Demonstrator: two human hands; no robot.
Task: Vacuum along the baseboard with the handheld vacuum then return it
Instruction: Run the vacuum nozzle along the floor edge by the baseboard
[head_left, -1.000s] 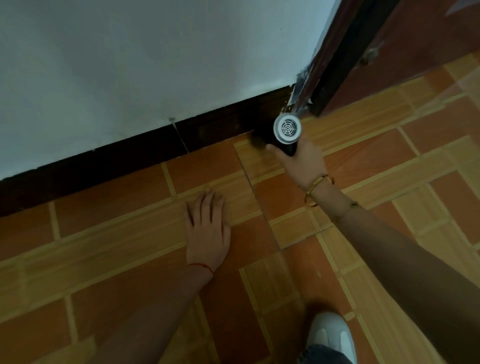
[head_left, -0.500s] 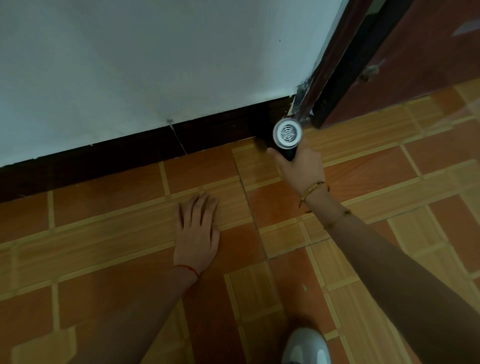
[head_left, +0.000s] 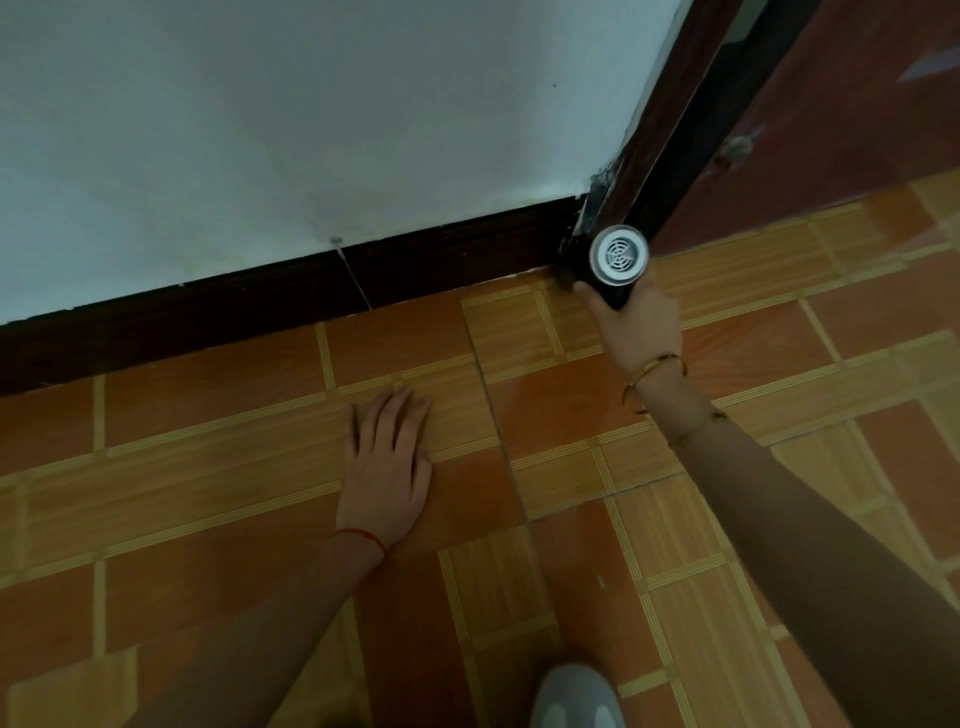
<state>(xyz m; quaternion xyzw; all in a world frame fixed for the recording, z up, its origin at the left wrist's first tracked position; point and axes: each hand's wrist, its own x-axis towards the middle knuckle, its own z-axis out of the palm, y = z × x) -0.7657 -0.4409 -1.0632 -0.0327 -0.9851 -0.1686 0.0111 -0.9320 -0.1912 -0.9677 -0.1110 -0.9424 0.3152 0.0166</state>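
Note:
A black handheld vacuum (head_left: 617, 260) with a round silver vented end cap points at the right end of the dark brown baseboard (head_left: 311, 291), where it meets the door frame. My right hand (head_left: 636, 317) grips the vacuum's body from below; its nozzle is hidden behind the body. My left hand (head_left: 387, 467) lies flat on the tiled floor, fingers together, palm down, holding nothing. It rests well to the left of the vacuum and a short way out from the baseboard.
A white wall (head_left: 311, 130) rises above the baseboard. A dark door frame (head_left: 670, 130) and a reddish-brown door (head_left: 831, 130) stand at the right. Orange and tan floor tiles (head_left: 571, 415) fill the foreground. A white shoe (head_left: 571, 699) shows at the bottom edge.
My right hand has pushed the vacuum a little farther right, up against the corner at the door frame. The left hand stays flat on the floor.

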